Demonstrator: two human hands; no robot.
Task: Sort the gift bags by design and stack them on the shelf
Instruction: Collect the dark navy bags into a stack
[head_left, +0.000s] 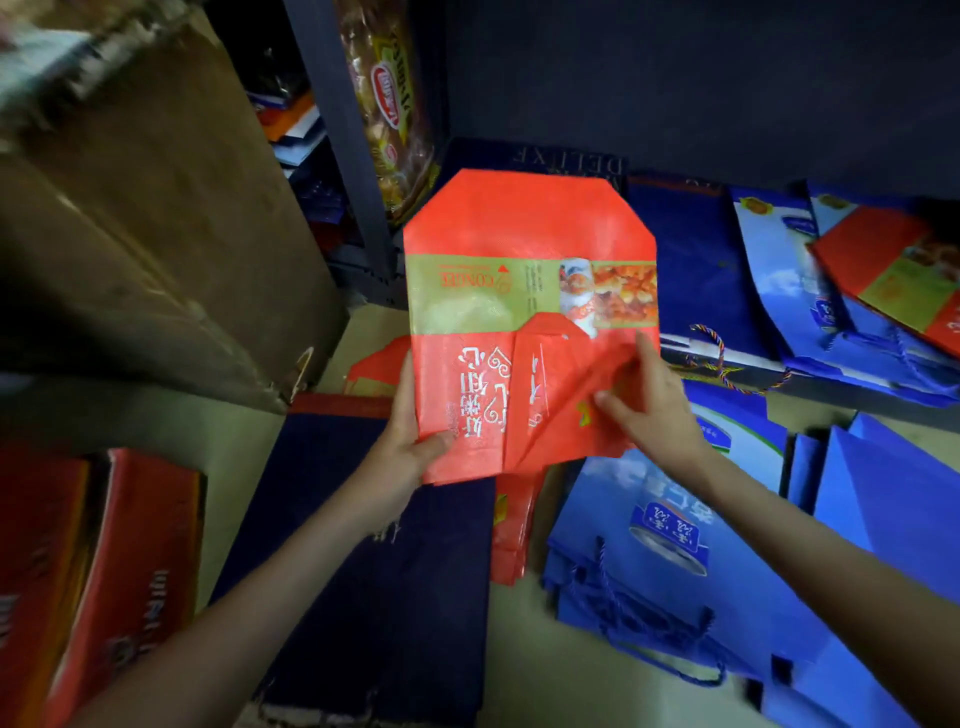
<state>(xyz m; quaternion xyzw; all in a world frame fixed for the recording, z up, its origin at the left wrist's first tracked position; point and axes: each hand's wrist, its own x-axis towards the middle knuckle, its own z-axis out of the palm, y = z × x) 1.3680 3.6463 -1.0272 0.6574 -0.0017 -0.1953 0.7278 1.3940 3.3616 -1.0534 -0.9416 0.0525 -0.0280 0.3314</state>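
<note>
I see the flat red woven gift bag with a green band (524, 228) held up in front of the dark metal shelf (345, 156). The left hand (410, 441) grips its lower left edge, and the right hand (649, 405) pinches a loose red fold at its lower right. Below lie glossy blue paper gift bags (623, 561) and a dark navy bag (374, 571).

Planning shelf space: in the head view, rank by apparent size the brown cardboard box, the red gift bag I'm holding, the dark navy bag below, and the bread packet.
1. Brown cardboard box, largest.
2. Red gift bag and dark navy bag: alike, unranked; red one is nearer the camera.
3. Bread packet, smallest.
</note>
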